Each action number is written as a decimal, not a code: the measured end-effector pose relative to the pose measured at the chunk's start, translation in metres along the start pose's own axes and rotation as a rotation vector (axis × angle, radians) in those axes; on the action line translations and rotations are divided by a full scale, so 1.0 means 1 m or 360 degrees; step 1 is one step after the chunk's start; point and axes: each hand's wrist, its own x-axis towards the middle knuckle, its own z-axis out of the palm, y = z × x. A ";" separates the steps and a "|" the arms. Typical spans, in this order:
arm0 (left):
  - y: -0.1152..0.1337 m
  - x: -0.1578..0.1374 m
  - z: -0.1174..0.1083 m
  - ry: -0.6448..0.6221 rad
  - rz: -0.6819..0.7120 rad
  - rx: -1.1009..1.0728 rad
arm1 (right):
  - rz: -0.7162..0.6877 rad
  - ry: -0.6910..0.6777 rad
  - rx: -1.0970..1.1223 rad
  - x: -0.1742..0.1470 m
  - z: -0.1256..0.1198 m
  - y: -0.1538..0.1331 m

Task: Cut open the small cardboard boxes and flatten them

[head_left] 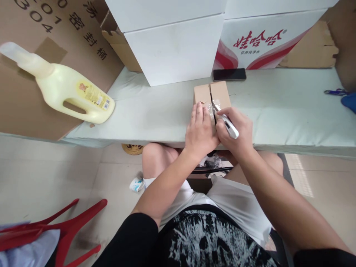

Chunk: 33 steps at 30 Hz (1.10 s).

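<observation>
A small brown cardboard box [202, 93] stands on the pale green cloth near the table's front edge. A dark gap runs between its top flaps, with clear tape [210, 110] across it. My left hand [198, 129] lies flat on the left flap, fingers stretched out. In my right hand [236, 129] is a white box cutter [230, 128], gripped between thumb and fingers. Its tip is at the gap between the flaps, beside the tape. The lower part of the box is hidden behind my hands.
Behind the box lies a black phone [229, 74], in front of white cartons [178, 52]. A yellow bottle [69, 89] stands at the left by a large brown carton [63, 22]. A blue pen [336, 92] lies far right. A red stool [69, 226] is on the floor.
</observation>
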 end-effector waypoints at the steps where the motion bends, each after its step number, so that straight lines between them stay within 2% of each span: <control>1: 0.000 0.000 0.000 0.0000 -0.0005 0.0007 | 0.0001 0.0010 0.0005 0.000 0.000 0.000; 9: 0.002 -0.002 0.000 0.0048 0.0004 0.0025 | 0.0057 0.0148 0.0053 -0.004 -0.003 -0.002; 13: 0.003 -0.001 -0.002 0.0012 -0.0024 0.0052 | 0.0125 0.0136 0.0113 -0.003 -0.004 -0.001; 19: 0.008 0.000 -0.006 0.0010 -0.0040 0.0072 | 0.0253 0.0173 0.0148 0.012 -0.014 -0.003; 24: 0.011 -0.002 -0.008 0.0020 -0.0035 0.0101 | 0.0479 -0.0067 0.0615 0.041 -0.013 0.001; 26: 0.010 -0.003 -0.009 0.0040 -0.0011 0.0097 | 0.0481 -0.0088 0.0540 0.052 -0.007 0.008; 29: 0.010 -0.003 -0.009 0.0037 -0.0001 0.0110 | 0.0354 -0.0053 0.0391 0.063 0.004 0.023; 31: 0.011 -0.003 -0.009 0.0039 -0.0002 0.0123 | 0.0441 -0.0143 0.0490 0.068 0.009 0.031; 33: 0.011 -0.002 -0.009 0.0051 0.0002 0.0116 | 0.0619 -0.0267 0.0666 0.072 0.012 0.036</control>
